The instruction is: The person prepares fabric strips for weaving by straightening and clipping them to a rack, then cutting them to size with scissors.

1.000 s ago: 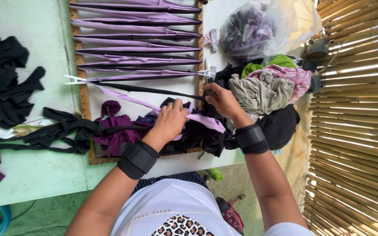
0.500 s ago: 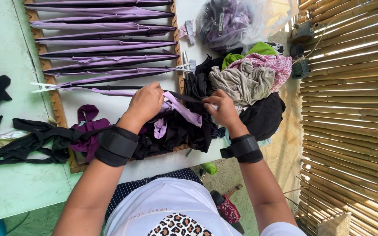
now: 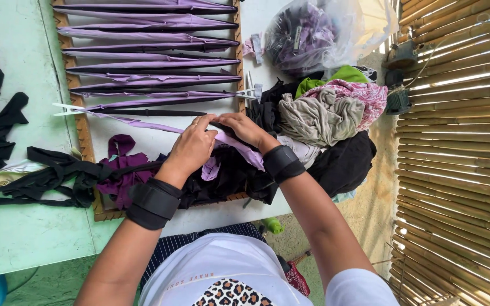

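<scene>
My left hand (image 3: 193, 146) and my right hand (image 3: 240, 127) meet at the middle of a wooden frame (image 3: 80, 136), both pinching a light purple fabric strip (image 3: 143, 124) that runs left across the frame. Each wrist wears a black band. Above the hands, several purple and black strips (image 3: 148, 56) are stretched across the frame in rows. Under my hands lies a heap of black and purple cloth scraps (image 3: 222, 175).
A pile of mixed cloth (image 3: 324, 113) and a clear plastic bag of scraps (image 3: 313, 34) sit to the right. Black fabric pieces (image 3: 1, 130) lie on the pale green table (image 3: 18, 238) at left. White clips (image 3: 63, 109) hold strips at the frame's sides. A bamboo wall (image 3: 460, 170) stands right.
My hands have come together over the frame, and the purple strip now lies pulled out leftward across it. The camera view has shifted slightly.
</scene>
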